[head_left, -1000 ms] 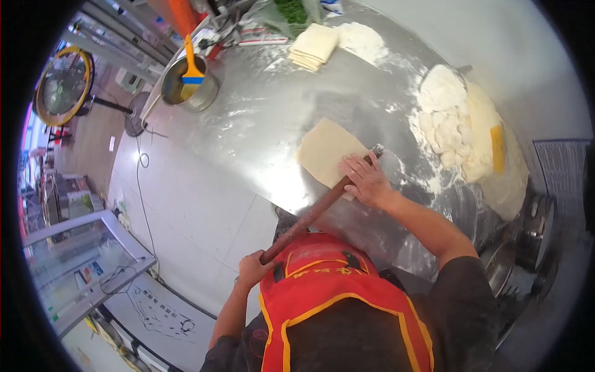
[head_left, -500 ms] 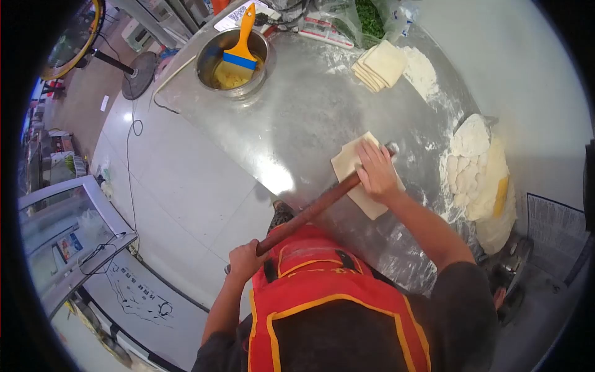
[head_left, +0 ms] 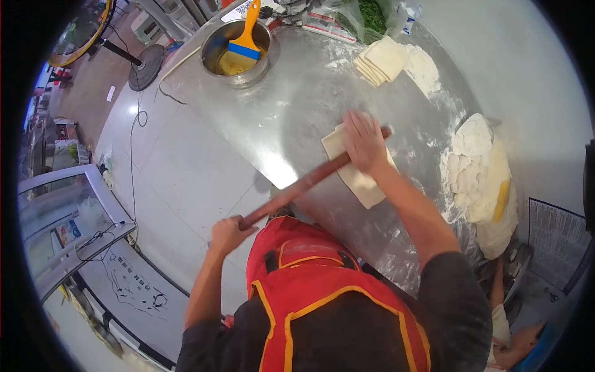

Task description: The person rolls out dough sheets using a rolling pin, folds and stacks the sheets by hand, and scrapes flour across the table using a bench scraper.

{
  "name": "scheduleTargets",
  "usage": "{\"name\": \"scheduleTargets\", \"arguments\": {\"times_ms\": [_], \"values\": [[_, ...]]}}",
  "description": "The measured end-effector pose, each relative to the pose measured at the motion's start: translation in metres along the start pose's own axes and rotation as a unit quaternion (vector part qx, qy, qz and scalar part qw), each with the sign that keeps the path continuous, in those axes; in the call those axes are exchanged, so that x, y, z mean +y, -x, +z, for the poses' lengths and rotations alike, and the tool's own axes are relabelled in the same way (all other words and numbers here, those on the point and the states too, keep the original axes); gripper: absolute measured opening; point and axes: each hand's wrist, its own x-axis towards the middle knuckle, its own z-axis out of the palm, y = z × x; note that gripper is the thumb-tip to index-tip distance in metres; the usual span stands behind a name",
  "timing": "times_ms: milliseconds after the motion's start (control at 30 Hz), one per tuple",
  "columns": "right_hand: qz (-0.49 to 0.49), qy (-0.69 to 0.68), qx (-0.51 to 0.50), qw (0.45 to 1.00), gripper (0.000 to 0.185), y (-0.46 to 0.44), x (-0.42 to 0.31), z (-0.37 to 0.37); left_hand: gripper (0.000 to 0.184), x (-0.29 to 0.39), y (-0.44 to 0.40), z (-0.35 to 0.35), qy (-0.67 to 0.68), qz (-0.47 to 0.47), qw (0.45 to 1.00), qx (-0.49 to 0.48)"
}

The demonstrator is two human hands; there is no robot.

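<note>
A long brown rolling pin [head_left: 304,184] slants over the steel table and beyond its edge. My left hand [head_left: 229,235] is wrapped round its lower end, out over the floor. Close to the other end, my right hand [head_left: 365,142] lies over the pin with fingers stretched across it. Beneath the pin and this hand is a flat piece of pale dough [head_left: 364,188], partly hidden by them. Further up the table sits a stack of folded dough sheets [head_left: 383,59], beside loose flour [head_left: 423,71].
A metal pot [head_left: 238,77] with a yellow-and-blue brush [head_left: 246,37] stands at the table's far left. Greens in a plastic bag [head_left: 372,15] lie at the back. On the right are a flour heap [head_left: 472,136] and a large dough mass [head_left: 494,217]. Another person [head_left: 517,347] is at lower right.
My right hand and the pin have moved up the table and slightly left, and my left hand has moved up and left. The dough has shifted slightly up-left. Another person has appeared at lower right.
</note>
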Motion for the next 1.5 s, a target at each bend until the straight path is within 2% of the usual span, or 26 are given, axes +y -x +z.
{"name": "scheduleTargets", "arguments": {"times_ms": [67, 133, 233, 300, 400, 500, 600, 667, 733, 767, 800, 833, 900, 1000, 1033, 1133, 1167, 1233, 1333, 1367, 1400, 1467, 1500], "values": [[0.02, -0.011, -0.042, 0.999, 0.056, 0.078, 0.003, -0.012, 0.05, 0.021, 0.019, 0.019, -0.019, 0.003, 0.999, -0.051], [0.034, -0.015, -0.06, 0.997, 0.053, 0.12, -0.005, -0.035, 0.047, 0.033, 0.034, 0.035, -0.013, 0.027, 0.998, -0.058], [-0.016, 0.012, 0.059, 0.998, 0.051, 0.066, 0.005, -0.024, 0.045, 0.022, 0.034, 0.055, 0.011, 0.031, 0.999, -0.011], [-0.016, 0.0, 0.1, 0.995, 0.051, 0.027, -0.004, -0.018, 0.044, 0.028, 0.035, 0.055, 0.007, -0.007, 1.0, -0.025], [0.008, -0.007, 0.052, 0.999, 0.052, 0.074, -0.002, -0.008, 0.047, 0.045, 0.045, 0.07, -0.001, -0.023, 0.999, -0.042], [0.027, -0.007, -0.009, 1.0, 0.058, 0.152, 0.006, -0.02, 0.052, 0.069, 0.064, 0.095, 0.006, 0.005, 0.995, -0.099], [0.046, -0.066, -0.029, 0.996, 0.062, 0.238, 0.01, -0.03, 0.054, 0.094, 0.075, 0.108, -0.005, 0.013, 0.987, -0.157], [0.066, -0.059, -0.057, 0.994, 0.064, 0.26, 0.006, -0.039, 0.053, 0.105, 0.079, 0.109, 0.002, 0.003, 0.985, -0.171], [0.085, -0.032, -0.088, 0.992, 0.067, 0.255, 0.002, -0.05, 0.053, 0.104, 0.078, 0.104, 0.013, 0.006, 0.988, -0.155], [0.065, -0.035, -0.048, 0.996, 0.068, 0.236, 0.006, -0.041, 0.053, 0.098, 0.075, 0.099, 0.023, 0.012, 0.991, -0.132], [0.092, -0.028, -0.071, 0.993, 0.063, 0.204, 0.004, -0.034, 0.053, 0.093, 0.07, 0.093, 0.032, 0.018, 0.994, -0.107], [0.047, -0.024, -0.02, 0.998, 0.058, 0.17, 0.009, -0.028, 0.054, 0.086, 0.063, 0.084, 0.034, 0.013, 0.995, -0.094], [0.005, 0.018, 0.021, 1.0, 0.06, 0.093, 0.001, -0.027, 0.056, 0.075, 0.048, 0.067, 0.036, 0.002, 0.997, -0.073], [-0.041, 0.083, -0.015, 0.996, 0.06, 0.04, 0.005, -0.031, 0.056, 0.065, 0.031, 0.043, 0.045, -0.008, 0.997, -0.064], [-0.085, 0.144, -0.06, 0.984, 0.055, 0.049, 0.004, -0.05, 0.055, 0.069, 0.029, 0.031, 0.027, -0.001, 0.996, -0.079], [0.001, 0.033, -0.107, 0.994, 0.051, 0.108, 0.004, -0.064, 0.054, 0.06, 0.025, 0.038, 0.034, 0.031, 0.994, -0.101], [0.014, 0.044, -0.101, 0.994, 0.048, 0.117, 0.003, -0.069, 0.053, 0.065, 0.023, 0.031, 0.026, 0.032, 0.988, -0.145], [0.041, 0.066, -0.087, 0.993, 0.042, 0.131, 0.0, -0.077, 0.052, 0.058, 0.022, 0.04, 0.043, 0.054, 0.989, -0.131], [0.13, -0.037, -0.03, 0.99, 0.034, 0.153, 0.0, -0.074, 0.048, 0.054, 0.019, 0.043, 0.063, 0.076, 0.986, -0.133], [0.152, -0.012, 0.03, 0.988, 0.024, 0.163, 0.0, -0.068, 0.047, 0.054, 0.019, 0.043, 0.068, 0.084, 0.985, -0.138], [0.271, -0.052, 0.041, 0.96, 0.028, 0.166, -0.004, -0.067, 0.045, 0.053, 0.019, 0.043, 0.086, 0.087, 0.982, -0.141], [0.49, -0.13, 0.064, 0.86, 0.036, 0.169, -0.015, -0.064, 0.041, 0.052, 0.019, 0.042, 0.122, 0.094, 0.978, -0.142], [0.551, -0.321, 0.139, 0.757, 0.049, 0.193, 0.0, -0.027, 0.039, 0.056, 0.022, 0.042, 0.117, 0.097, 0.982, -0.115]]}}
